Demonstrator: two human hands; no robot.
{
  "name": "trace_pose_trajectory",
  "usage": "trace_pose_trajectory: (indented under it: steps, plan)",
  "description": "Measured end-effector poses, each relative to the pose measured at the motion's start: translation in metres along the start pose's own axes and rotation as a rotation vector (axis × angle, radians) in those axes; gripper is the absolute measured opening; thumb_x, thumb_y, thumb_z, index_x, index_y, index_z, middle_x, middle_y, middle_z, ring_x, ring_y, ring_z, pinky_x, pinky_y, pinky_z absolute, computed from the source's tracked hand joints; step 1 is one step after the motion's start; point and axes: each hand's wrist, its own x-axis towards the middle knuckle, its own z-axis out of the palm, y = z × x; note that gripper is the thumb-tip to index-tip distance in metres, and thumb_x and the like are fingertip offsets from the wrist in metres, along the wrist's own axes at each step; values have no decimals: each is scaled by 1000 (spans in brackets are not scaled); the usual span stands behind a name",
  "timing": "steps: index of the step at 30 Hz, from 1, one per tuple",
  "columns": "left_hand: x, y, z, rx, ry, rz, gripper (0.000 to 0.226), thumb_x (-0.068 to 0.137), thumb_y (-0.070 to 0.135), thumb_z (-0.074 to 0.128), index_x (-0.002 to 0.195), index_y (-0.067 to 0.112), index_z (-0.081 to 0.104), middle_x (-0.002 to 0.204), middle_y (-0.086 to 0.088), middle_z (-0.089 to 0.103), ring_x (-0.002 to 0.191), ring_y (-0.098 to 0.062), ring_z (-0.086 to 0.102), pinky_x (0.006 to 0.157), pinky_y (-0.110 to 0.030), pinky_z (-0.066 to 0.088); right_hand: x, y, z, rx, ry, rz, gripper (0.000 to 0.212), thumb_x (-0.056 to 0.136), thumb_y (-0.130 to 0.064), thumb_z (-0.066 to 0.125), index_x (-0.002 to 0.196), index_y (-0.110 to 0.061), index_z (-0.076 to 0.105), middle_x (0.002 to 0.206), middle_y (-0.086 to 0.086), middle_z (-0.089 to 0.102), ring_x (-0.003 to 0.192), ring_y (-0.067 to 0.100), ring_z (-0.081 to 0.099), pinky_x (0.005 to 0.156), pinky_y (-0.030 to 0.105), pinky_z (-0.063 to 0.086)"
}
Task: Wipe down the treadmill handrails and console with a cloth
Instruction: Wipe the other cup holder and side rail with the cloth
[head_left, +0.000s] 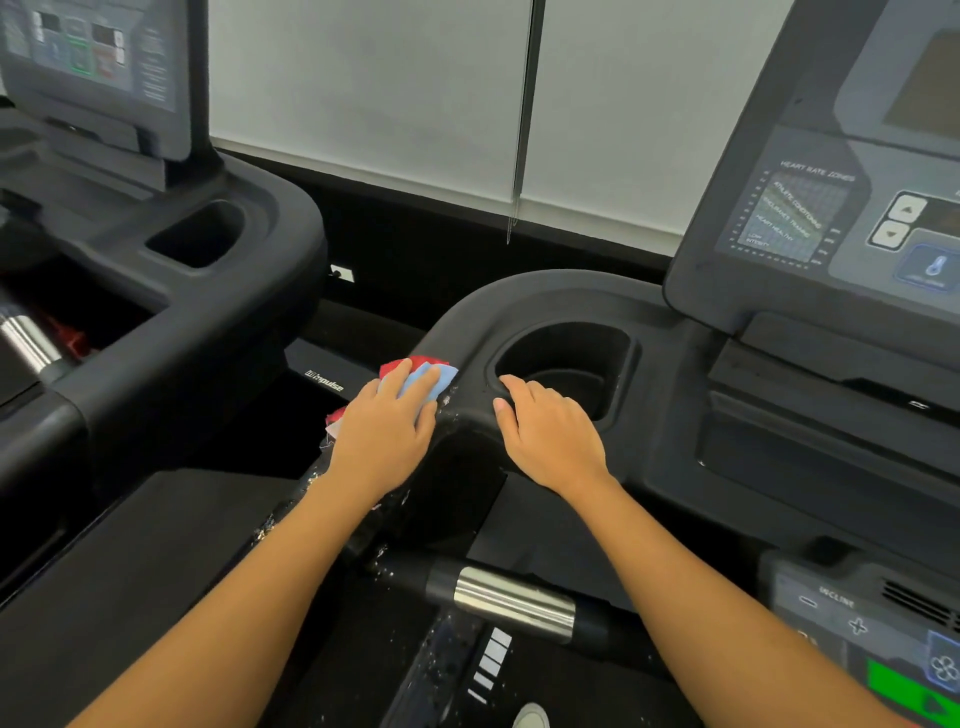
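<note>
Presently, a red-and-blue patchwork cloth (435, 376) is pressed onto the curved black plastic handrail (498, 312) by the left hand (384, 434), grip spread flat. The right hand (551, 434) is rested beside the round cup holder (571, 358), grip relaxed.

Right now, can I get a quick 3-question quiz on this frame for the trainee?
1. Which hand presses the cloth on the rail?
2. The cup holder shows: A) a bottle B) nothing inside C) the cloth.
3. True or false: the right hand holds a spray bottle.
Key: 1 left hand; 2 B; 3 false, it rests bare on the rail beside the cup holder.
</note>
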Motion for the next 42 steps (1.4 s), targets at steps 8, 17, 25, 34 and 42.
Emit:
trace_pose_trajectory:
  steps: [8,17,25,34,42]
  plan:
    - [26,22,2,275,-188,55,46,99,33,30,144,27,25,155,-4,14,138,-39,19,112,-50,22,-4,2,-1,23,-3,-4,48,100,-38,29,141,-14,38,112,3,63,91,17,60,74,29,42]
    - [-28,16,-3,493,-123,139,50,72,23,75,118,8,61,128,-17,55,105,-51,54,77,-54,51,-6,7,0,43,-11,-24,49,100,-39,29,143,-15,35,123,3,59,104,17,58,86,30,43]
    - [-2,29,-3,470,-107,87,51,84,26,65,130,12,49,142,-15,42,118,-50,45,92,-57,44,-7,7,-1,64,-5,-16,49,100,-39,30,143,-16,35,124,2,59,106,16,57,87,28,42]
    - [-15,19,-20,545,-223,307,52,76,14,73,124,3,55,138,-24,44,113,-52,49,90,-53,47,-7,8,1,60,-16,-16,50,100,-39,31,143,-15,36,128,4,58,111,18,56,92,31,42]
    - [-41,-10,-70,-409,-27,32,38,93,22,51,130,29,50,133,14,48,120,8,39,97,1,22,-12,0,-17,633,124,205,31,100,-21,38,123,-13,59,122,1,58,111,2,47,93,4,30]
